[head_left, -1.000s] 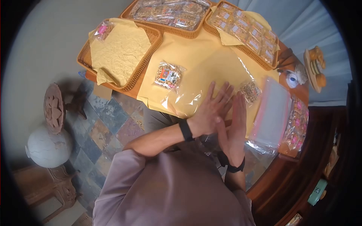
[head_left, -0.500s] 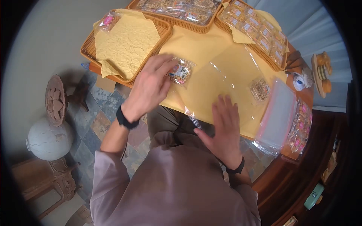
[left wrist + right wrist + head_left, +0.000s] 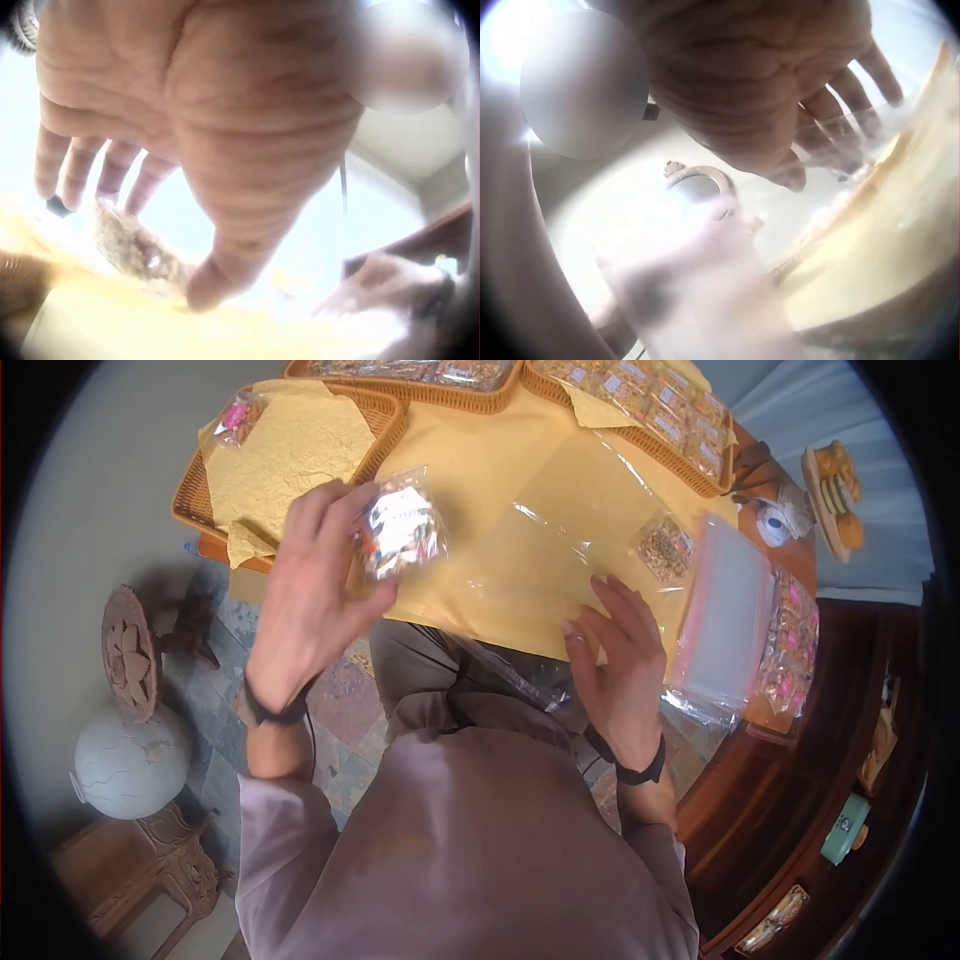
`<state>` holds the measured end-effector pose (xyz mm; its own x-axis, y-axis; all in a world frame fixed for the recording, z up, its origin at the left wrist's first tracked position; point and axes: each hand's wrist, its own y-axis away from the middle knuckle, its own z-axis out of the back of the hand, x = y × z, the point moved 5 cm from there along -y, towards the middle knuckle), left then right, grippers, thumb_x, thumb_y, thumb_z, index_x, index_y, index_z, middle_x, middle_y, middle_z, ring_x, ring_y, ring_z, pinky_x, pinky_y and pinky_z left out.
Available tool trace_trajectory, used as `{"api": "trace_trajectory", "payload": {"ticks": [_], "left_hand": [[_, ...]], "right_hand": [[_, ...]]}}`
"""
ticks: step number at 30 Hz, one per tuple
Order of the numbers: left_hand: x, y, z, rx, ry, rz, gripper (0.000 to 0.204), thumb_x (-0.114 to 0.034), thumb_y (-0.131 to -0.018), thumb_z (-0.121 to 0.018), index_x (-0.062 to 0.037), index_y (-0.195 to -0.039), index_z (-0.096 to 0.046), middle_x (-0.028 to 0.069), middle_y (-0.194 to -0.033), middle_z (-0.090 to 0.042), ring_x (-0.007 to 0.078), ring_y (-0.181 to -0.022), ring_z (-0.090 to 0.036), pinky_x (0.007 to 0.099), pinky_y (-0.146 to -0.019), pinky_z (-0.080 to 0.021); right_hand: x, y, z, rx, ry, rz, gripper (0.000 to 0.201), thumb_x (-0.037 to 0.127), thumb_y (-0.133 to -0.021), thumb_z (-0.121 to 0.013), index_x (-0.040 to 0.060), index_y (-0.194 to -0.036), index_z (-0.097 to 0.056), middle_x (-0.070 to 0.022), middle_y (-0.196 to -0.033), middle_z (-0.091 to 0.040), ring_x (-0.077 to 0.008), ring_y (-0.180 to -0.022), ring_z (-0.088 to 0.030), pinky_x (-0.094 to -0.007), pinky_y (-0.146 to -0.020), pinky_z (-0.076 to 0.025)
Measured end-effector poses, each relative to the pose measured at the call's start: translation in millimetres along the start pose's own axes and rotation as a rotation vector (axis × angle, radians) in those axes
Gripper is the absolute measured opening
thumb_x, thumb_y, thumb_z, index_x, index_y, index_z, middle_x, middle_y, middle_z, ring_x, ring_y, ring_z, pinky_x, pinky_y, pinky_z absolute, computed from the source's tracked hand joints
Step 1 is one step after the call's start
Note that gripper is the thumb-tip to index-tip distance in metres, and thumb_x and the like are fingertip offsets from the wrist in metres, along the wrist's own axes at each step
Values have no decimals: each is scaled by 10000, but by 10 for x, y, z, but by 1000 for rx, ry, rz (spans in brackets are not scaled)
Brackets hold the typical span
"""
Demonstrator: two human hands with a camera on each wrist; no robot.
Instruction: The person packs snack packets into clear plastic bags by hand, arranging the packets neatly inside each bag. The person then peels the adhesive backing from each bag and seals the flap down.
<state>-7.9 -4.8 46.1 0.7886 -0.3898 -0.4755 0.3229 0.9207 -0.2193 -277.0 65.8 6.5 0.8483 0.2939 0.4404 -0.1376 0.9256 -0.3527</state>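
Observation:
My left hand [image 3: 312, 588] holds a clear-wrapped snack packet [image 3: 402, 532] with a shiny label between thumb and fingers, close over the yellow cloth [image 3: 455, 440]. In the left wrist view, the packet's grainy pieces [image 3: 139, 251] show between the thumb and fingertips. A large sheet-like clear plastic bag [image 3: 555, 525] lies across the cloth, its near edge hanging past the table's front. My right hand [image 3: 622, 670] is beside that bag, fingers loosely bent and apart; in the right wrist view, clear film passes by its fingers [image 3: 829, 112]. A second snack packet [image 3: 663, 550] lies at the bag's right end.
At the left, a wicker basket [image 3: 385, 445] lined with crumpled yellow paper holds one packet with a pink mark [image 3: 238, 420]. Two packet-filled baskets stand at the back. On the right lie a stack of clear bags [image 3: 722, 615] with pink edges and pink-marked packets [image 3: 790, 635].
My left hand has come away from beside the right hand, reached the labelled packet, and now holds it raised and tilted. My right hand's fingers have bent from straight.

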Motion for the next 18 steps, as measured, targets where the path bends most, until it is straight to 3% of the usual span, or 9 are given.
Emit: {"api": "trace_trajectory", "payload": {"ticks": [2,4,5,7,11,13,15,17,18], "left_hand": [[-173,146,204,-27,70,22,693,-117,-690,-795,9,-1335,-577,199,-1328,-572,394,-1294,-528,433,-1081,-455],[-469,280,193,253,367,-277,716,-107,-662,-829,0,-1328,-589,183,-1323,-569,410,-1258,-539,451,-1064,-459],[-570,345,79,417,449,-347,730,-126,-664,-841,16,-1327,-573,192,-1306,-558,403,-1288,-515,479,-1075,-452],[-782,461,-267,573,526,-407,754,-156,-670,-849,-2,-1352,-567,217,-1339,-529,403,-1318,-515,481,-1067,-468],[-967,332,-727,588,321,-357,730,-121,-734,-819,3,-1389,-521,225,-1387,-465,425,-1323,-498,472,-1053,-486],[-976,207,-978,454,383,-388,676,-40,-761,-764,85,-1360,-477,266,-1323,-453,452,-1273,-483,465,-1069,-465],[-936,135,-1376,472,349,-361,630,-31,-820,-706,132,-1372,-449,324,-1385,-422,495,-1323,-440,476,-1090,-451],[-861,27,-1699,184,138,-477,721,-95,-856,-700,87,-1480,-387,336,-1497,-348,537,-1393,-364,524,-1170,-373],[-912,-14,-1733,190,138,-485,721,-95,-856,-700,87,-1480,-387,336,-1497,-348,537,-1393,-364,524,-1170,-373]], "right_hand": [[-36,-40,33,-44,-79,-46,171,100,-861,-761,-37,-958,-730,-213,-1206,-705,-414,-1212,-623,-533,-1070,-464],[-73,-76,69,-88,-172,-112,171,99,-861,-769,-43,-953,-741,-210,-1193,-715,-412,-1178,-645,-505,-1065,-470],[-79,-86,69,-89,-169,-112,171,99,-861,-769,-43,-953,-741,-210,-1193,-715,-412,-1178,-645,-505,-1065,-470],[-89,-104,74,-99,-181,-101,172,97,-868,-765,-42,-968,-750,-202,-1198,-715,-409,-1174,-647,-495,-1048,-477],[-110,-91,74,-99,-204,-78,155,84,-877,-752,-45,-964,-750,-202,-1192,-716,-404,-1167,-649,-491,-1044,-478],[-111,-70,55,-95,-287,-63,135,68,-881,-738,-40,-961,-753,-201,-1180,-717,-400,-1155,-653,-485,-1037,-481],[-111,-39,32,-95,-293,-38,141,61,-882,-733,-40,-978,-752,-201,-1178,-715,-401,-1156,-651,-481,-1033,-486],[-114,-10,-4,-95,-300,-17,148,54,-883,-727,-41,-995,-750,-202,-1177,-713,-403,-1156,-648,-477,-1029,-490],[-108,13,-21,-111,-317,-4,166,51,-879,-726,-42,-1015,-747,-204,-1195,-703,-404,-1174,-637,-474,-1027,-492]]}}
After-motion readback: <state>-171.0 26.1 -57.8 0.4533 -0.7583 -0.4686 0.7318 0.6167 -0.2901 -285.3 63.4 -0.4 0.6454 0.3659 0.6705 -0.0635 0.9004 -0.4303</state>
